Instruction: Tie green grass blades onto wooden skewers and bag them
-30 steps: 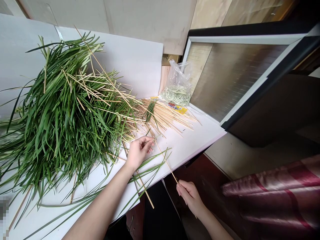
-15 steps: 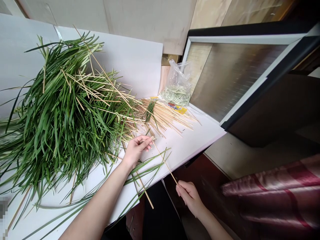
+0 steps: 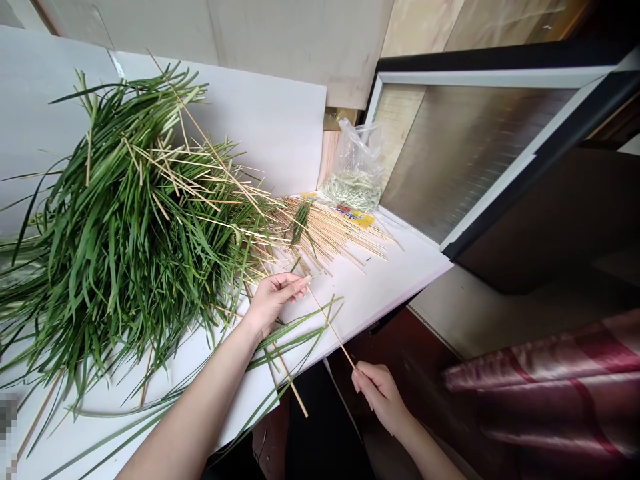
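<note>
In the head view, the white, smooth tabletop (image 3: 395,273) ends in a long slanting edge that runs from below the dark-framed glass panel (image 3: 480,160) down toward the person. The left hand (image 3: 274,300) is over the table, its thumb and fingers pinched narrow at the upper end of a slim, straight, tan wooden stick (image 3: 333,327); a tiny pale bit shows at the fingertips. The right hand (image 3: 381,395) is closed around the stick's lower end, out past the edge, so the stick slants across it. A white strip of tabletop lies between the stick and the glass panel, while the left hand's other side is tighter: a tall heap of long, dark green, grass-like leaves (image 3: 120,247) rises there. Loose green blades (image 3: 293,345) pass beneath the stick, and another tan wooden stick (image 3: 294,390) juts over the edge. Near the far corner, a spread of pale wooden sticks (image 3: 335,233) lies before a clear plastic bag (image 3: 353,173) of pale green pieces.

Against one second ago, the left hand is slightly farther left, its thumb straighter; the right hand, heap and bag look almost unchanged.
</note>
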### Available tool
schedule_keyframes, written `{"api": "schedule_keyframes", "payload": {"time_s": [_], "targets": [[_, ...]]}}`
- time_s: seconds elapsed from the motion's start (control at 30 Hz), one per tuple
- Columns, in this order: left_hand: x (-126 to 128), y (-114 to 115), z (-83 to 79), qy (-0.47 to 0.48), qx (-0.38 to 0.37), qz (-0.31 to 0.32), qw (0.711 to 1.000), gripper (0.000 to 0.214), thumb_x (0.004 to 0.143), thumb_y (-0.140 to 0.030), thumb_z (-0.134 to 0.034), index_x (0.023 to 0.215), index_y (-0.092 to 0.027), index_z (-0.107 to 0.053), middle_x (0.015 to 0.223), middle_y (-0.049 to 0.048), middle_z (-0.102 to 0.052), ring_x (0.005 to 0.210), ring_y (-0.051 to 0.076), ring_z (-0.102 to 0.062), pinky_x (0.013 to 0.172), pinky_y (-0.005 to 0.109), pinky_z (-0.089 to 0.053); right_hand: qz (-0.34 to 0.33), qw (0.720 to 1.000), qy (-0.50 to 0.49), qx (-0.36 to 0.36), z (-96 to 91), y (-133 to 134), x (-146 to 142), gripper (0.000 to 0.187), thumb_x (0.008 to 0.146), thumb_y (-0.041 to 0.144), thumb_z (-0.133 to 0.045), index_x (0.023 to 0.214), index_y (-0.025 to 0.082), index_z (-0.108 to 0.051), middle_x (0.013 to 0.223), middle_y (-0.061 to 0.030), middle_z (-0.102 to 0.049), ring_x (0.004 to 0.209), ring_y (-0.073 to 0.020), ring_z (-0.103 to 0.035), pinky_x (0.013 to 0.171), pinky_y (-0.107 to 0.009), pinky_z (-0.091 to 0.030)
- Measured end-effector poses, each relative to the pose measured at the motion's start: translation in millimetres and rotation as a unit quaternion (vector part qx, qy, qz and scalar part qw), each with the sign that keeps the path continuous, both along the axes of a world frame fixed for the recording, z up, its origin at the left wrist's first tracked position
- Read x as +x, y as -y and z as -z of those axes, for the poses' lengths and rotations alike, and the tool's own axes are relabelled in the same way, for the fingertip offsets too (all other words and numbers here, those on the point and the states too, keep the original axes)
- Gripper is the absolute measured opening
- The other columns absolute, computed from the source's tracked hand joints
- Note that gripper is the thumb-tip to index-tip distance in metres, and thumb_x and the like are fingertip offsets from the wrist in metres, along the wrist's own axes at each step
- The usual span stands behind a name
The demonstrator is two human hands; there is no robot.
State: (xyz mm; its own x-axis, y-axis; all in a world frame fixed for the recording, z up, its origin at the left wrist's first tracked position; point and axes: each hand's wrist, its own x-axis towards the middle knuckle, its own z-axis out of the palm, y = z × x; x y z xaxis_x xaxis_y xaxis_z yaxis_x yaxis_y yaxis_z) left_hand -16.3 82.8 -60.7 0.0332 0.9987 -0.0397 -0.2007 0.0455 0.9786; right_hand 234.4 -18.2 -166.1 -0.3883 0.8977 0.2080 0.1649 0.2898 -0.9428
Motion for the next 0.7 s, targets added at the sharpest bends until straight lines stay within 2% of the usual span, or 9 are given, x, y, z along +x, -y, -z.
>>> {"api": "schedule_keyframes", "payload": {"time_s": [0.33, 0.57, 0.7], "targets": [[3.9, 2.5, 5.0, -0.048, -0.018, 0.069, 0.996, 0.037, 0.063, -0.046, -0.089, 0.074, -0.013, -0.074, 0.069, 0.0029, -0.069, 0.063, 0.011, -0.054, 0.061, 0.022, -0.040, 0.005, 1.000, -0.011, 0.017, 2.1, 1.4, -0.4, 0.045, 0.106, 0.036, -0.042, 0.063, 0.022, -0.042, 0.048, 0.0075, -0.037, 0.038, -0.0105, -0.034, 0.045, -0.026, -0.024], [6.4, 6.7, 2.5, -0.069, 0.001, 0.118, 0.991, 0.037, 0.068, -0.047, -0.085, 0.071, -0.012, -0.071, 0.071, 0.0032, -0.069, 0.064, 0.011, -0.053, 0.061, 0.022, -0.037, 0.004, 0.999, -0.017, 0.030, 2.8, 0.5, -0.4, 0.044, 0.107, 0.033, -0.041, 0.063, 0.022, -0.042, 0.048, 0.0076, -0.036, 0.040, -0.0109, -0.034, 0.046, -0.026, -0.026], [10.3, 9.7, 1.9, -0.062, -0.009, 0.139, 0.988, 0.039, 0.065, -0.046, -0.087, 0.069, -0.012, -0.068, 0.064, 0.0008, -0.065, 0.059, 0.009, -0.050, 0.057, 0.021, -0.033, 0.005, 0.999, -0.021, 0.038, 1.6, 0.8, -0.7, 0.044, 0.107, 0.032, -0.041, 0.064, 0.022, -0.042, 0.049, 0.0075, -0.036, 0.041, -0.0112, -0.034, 0.046, -0.026, -0.026]]}}
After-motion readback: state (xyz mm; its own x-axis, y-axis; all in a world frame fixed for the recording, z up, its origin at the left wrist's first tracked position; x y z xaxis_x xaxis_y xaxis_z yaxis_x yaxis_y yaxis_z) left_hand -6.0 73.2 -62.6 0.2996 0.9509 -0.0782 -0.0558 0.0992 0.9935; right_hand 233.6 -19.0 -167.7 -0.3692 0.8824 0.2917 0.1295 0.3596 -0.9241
